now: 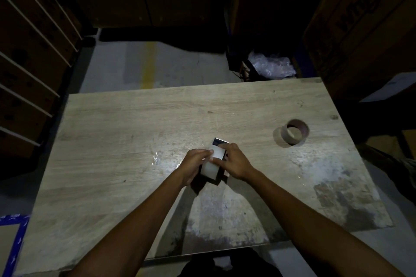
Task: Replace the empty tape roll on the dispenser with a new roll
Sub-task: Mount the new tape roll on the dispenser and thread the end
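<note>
Both hands cover most of the tape dispenser (pixel 217 159); its mechanism is hidden.

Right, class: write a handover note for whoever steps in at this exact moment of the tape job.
Left hand: gripping the tape dispenser from its left side.
Right hand: on the dispenser's right side, fingers pressing the white tape on top.
Dispenser: held at the middle of the wooden table, metal blade end pointing away from the person.
Empty brown core: on the table, off to the right, apart from both hands.
Done: old core seems removed; a white roll appears mounted.
Left: probably threading the tape to the blade; threading is not visible here.
</note>
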